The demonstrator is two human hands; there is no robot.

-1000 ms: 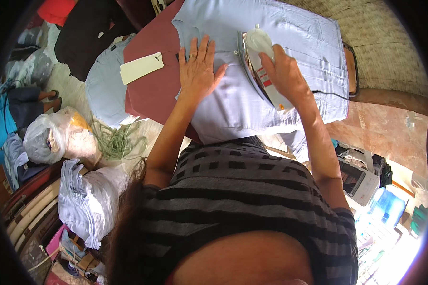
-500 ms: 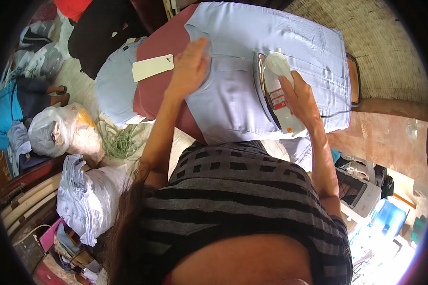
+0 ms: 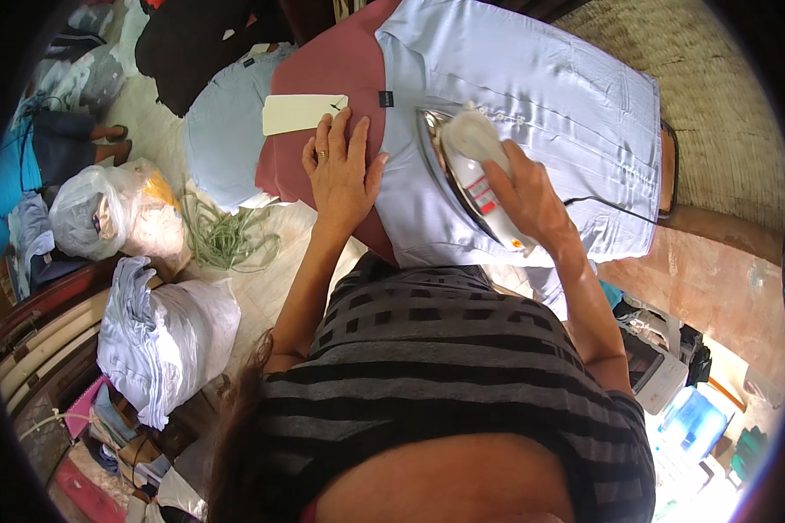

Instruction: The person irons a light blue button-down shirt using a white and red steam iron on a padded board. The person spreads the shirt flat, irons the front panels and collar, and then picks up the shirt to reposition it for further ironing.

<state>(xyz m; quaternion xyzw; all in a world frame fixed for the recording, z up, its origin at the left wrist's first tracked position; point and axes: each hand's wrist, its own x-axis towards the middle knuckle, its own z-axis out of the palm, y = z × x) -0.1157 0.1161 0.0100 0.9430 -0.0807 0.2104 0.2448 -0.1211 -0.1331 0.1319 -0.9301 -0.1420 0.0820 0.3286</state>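
A light blue garment (image 3: 532,96) lies spread over a board with a dark red cover (image 3: 318,74). My right hand (image 3: 525,193) is closed round the handle of a white clothes iron (image 3: 467,179), whose metal soleplate rests on the garment. My left hand (image 3: 344,174) lies flat on the red cover beside the garment's edge, fingers apart and a ring on one of them. Its fingertips touch or nearly touch a cream card (image 3: 292,114). Just above that hand, a small dark label (image 3: 385,99) shows at the garment's edge.
The iron's black cord (image 3: 615,205) trails right. Another light blue garment (image 3: 227,122) hangs beyond the board's left end. Plastic bags (image 3: 105,213), a green rope bundle (image 3: 227,234) and a wrapped stack of clothes (image 3: 170,340) lie left. Another person's legs (image 3: 70,144) show at far left.
My left hand has come off the garment's edge onto the red cover, uncovering the dark label. The iron in my right hand has slid left across the garment.
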